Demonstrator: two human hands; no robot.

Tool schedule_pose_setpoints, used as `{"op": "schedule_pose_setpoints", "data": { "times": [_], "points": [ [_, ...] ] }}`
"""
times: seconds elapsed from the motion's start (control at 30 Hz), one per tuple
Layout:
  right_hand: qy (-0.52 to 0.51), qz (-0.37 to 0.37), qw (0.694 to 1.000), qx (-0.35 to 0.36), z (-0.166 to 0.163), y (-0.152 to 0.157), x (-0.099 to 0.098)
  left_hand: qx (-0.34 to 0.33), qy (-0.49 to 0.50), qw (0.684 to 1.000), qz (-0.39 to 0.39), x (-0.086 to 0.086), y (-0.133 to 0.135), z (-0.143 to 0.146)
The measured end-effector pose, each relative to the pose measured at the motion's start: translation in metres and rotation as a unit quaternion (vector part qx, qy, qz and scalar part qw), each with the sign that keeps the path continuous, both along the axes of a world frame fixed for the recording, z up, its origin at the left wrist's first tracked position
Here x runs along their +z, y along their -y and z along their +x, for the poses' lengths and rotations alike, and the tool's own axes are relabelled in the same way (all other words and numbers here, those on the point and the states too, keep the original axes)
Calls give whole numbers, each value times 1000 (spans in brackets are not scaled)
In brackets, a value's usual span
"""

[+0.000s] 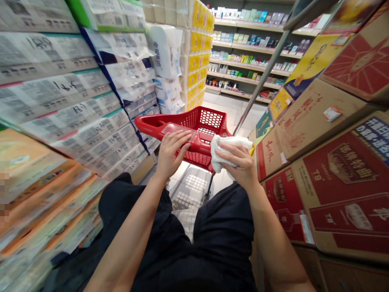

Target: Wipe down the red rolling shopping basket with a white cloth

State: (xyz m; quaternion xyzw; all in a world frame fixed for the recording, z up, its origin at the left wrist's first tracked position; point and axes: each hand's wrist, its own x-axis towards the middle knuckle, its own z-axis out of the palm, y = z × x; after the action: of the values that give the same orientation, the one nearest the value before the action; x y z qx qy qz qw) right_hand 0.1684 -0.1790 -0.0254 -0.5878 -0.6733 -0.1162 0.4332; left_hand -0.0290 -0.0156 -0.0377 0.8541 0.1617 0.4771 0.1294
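A red plastic shopping cart (212,119) stands in front of me, with its wide handle (147,121) on my side. My left hand (174,152) grips the middle of that handle, fingers over the top and thumb along the near side. In my right hand (237,156) is a white cloth (220,142), bunched around the handle's right end under my fingers. Something small and yellow (252,150) shows at the cloth's right edge. The cloth hides the part of the handle beneath it.
Stacked packs of paper goods (82,97) rise close on the left. Printed cartons (343,170) are piled on the right. A metal pole (261,85) slants up beyond the cart. Shelves of small boxed goods (249,48) line the back, past the tiled floor (217,99).
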Motion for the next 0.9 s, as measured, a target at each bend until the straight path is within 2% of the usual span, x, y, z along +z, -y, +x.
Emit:
{"op": "schedule_pose_setpoints", "data": {
  "times": [0.07, 0.17, 0.27, 0.33, 0.47, 0.57, 0.67, 0.8, 0.9],
  "points": [
    [-67, -4, 997, 49, 22, 4, -4, -4, 5, 1000, -3, 0, -1, 1],
    [-170, -27, 982, 84, 49, 3, -8, -1, 5, 1000, -9, 0, -3, 2],
    [-238, -50, 967, 76, 60, 2, -12, 4, -7, 1000, -13, 1, -4, 4],
    [-246, -40, 967, 46, 54, 3, -13, 1, -9, 1000, -10, 1, -6, 4],
    [-145, 5, 989, -27, 18, 4, -5, -1, -5, 1000, -5, 2, -9, 3],
    [-31, -27, 996, -76, -15, -5, 9, 2, -12, 1000, -6, 3, -8, 2],
    [40, -65, 989, -128, -40, -25, 24, 4, -11, 1000, -10, 4, -6, 4],
    [80, -103, 981, -143, -53, -48, 34, 6, -10, 1000, -13, 4, -4, 4],
    [85, -92, 983, -133, -52, -47, 30, 4, -17, 1000, -11, 4, -7, 2]
  ]
}}
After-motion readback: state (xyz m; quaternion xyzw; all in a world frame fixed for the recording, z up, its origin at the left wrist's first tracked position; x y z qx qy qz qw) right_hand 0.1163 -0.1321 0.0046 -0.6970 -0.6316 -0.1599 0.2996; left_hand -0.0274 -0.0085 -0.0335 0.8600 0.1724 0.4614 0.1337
